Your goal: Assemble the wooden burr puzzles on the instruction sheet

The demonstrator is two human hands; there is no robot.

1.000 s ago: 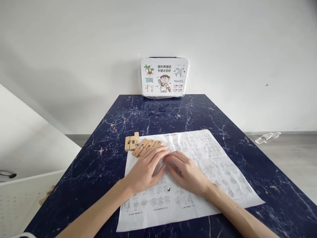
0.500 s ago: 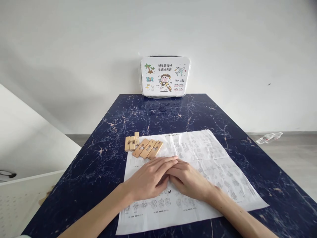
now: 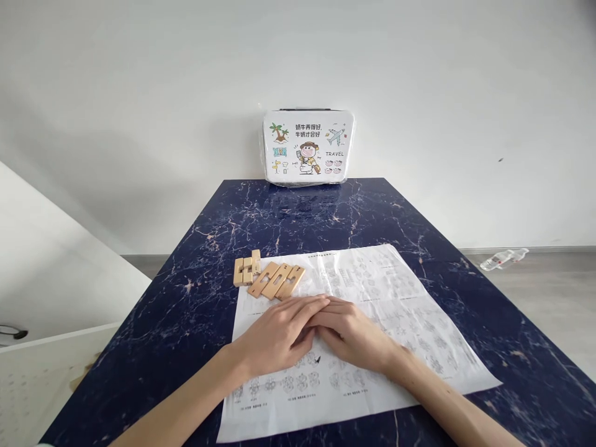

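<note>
My left hand (image 3: pixel 278 334) and my right hand (image 3: pixel 354 333) lie flat on a white printed instruction sheet (image 3: pixel 400 304), fingers stretched out and fingertips touching each other in the middle. Neither hand holds anything. Just beyond my left fingertips lie several notched wooden puzzle pieces (image 3: pixel 267 277), partly on the sheet's top left corner and partly on the dark blue marble table (image 3: pixel 302 217). The pieces rest side by side, untouched.
A white box with cartoon travel pictures (image 3: pixel 307 148) stands upright at the table's far edge against the wall. A clear plastic bottle (image 3: pixel 503 258) lies on the floor to the right. A white surface (image 3: pixel 41 366) sits left of the table.
Both hands have drawn back toward me from the wooden pieces, which the left fingers covered a second ago, and now rest together on the sheet.
</note>
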